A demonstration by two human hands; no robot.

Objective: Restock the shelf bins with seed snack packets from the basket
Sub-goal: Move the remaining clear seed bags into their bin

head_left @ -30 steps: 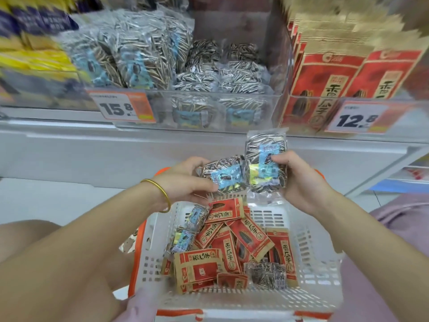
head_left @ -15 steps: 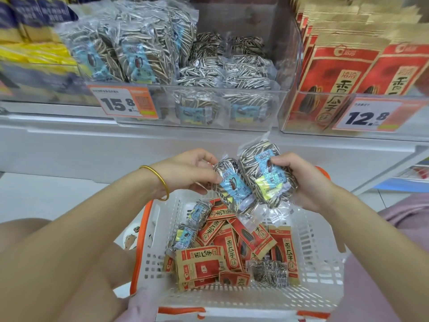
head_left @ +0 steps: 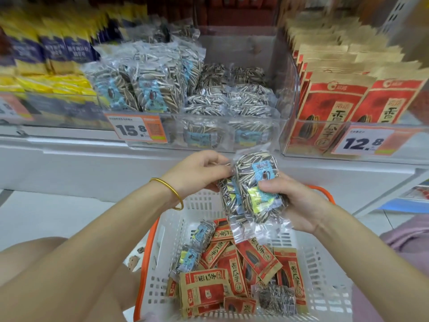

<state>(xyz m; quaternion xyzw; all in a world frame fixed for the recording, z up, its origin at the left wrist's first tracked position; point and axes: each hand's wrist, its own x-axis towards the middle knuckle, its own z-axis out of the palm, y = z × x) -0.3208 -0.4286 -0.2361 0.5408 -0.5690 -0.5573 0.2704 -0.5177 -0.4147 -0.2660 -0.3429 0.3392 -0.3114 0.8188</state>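
Right hand (head_left: 299, 201) gripped 1 sunflower-seed packet (head_left: 253, 180); left hand (head_left: 197, 173), at its 9 o'clock, pinched a second packet (head_left: 228, 201) above the basket (head_left: 320, 256).

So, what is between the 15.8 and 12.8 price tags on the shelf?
In the head view, between the 15.8 price tag and the 12.8 price tag stand clear bin fronts, with striped seed packets and a red packet behind them.

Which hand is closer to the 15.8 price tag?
Left. The left hand, pinching the seed packets, is below-right of the 15.8 price tag; the right hand, gripping them, sits farther right, lower.
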